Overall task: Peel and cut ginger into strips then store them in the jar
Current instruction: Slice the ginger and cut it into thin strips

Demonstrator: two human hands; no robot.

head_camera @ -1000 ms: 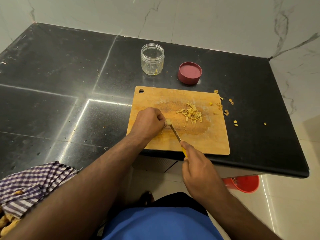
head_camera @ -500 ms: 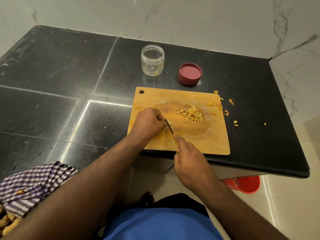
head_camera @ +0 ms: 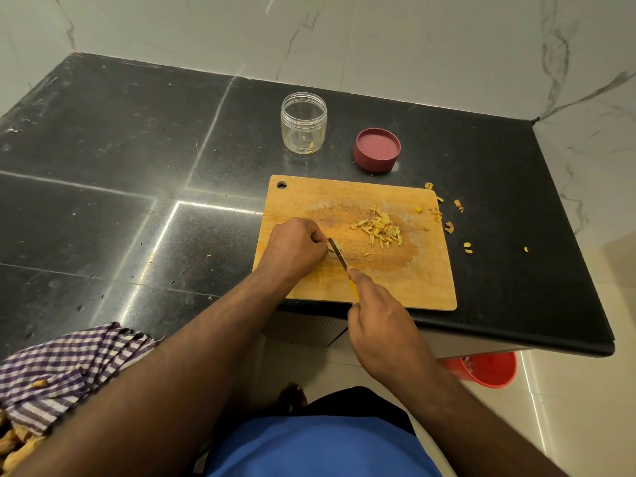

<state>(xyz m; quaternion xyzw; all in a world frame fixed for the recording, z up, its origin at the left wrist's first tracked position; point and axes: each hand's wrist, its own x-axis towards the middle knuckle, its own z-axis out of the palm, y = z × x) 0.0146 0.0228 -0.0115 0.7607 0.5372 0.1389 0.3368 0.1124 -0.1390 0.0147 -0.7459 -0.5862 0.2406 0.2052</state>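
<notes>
Knife in right hand, left hand fisted (ginger hidden), cutting board

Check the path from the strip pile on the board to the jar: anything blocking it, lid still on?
Nothing visible blocks it. The ginger strips lie on the cutting board; the jar stands open beyond the board's far edge, with bare counter between. The lid sits apart, right of the jar.

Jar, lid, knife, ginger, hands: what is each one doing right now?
Jar: open, upright, nearly empty.
Lid: off, beside the jar.
Knife: blade down on the board.
Cutting board: flat on the counter.
Ginger strips: piled on the board.
Left hand: curled beside the blade.
Right hand: grips the knife handle.
</notes>
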